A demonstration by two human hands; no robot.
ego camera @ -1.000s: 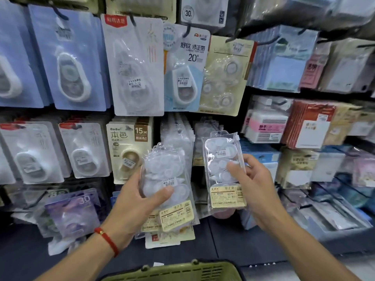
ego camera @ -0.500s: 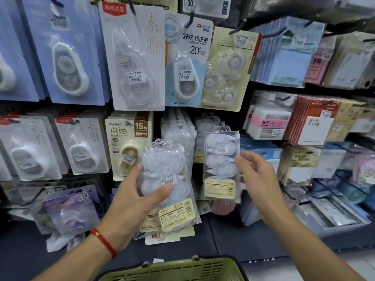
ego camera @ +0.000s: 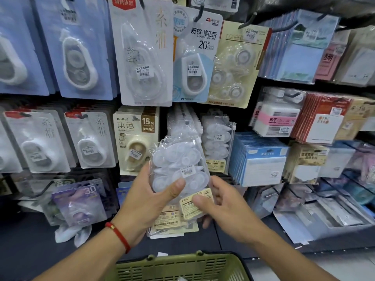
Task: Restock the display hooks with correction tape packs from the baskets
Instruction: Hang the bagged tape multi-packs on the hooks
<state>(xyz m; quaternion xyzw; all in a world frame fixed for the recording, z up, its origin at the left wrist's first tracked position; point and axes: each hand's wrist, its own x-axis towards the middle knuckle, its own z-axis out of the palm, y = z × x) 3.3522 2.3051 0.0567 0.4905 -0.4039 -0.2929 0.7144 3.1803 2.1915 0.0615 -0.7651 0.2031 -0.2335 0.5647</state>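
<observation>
Left hand [ego camera: 146,201] grips a stack of clear correction tape packs [ego camera: 180,171] while right hand [ego camera: 221,207] pinches the front pack's label, apparently to peel it off for hanging.

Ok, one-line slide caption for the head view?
Both hands, left and right, hold clear correction tape packs before stocked hooks, green basket below.
</observation>
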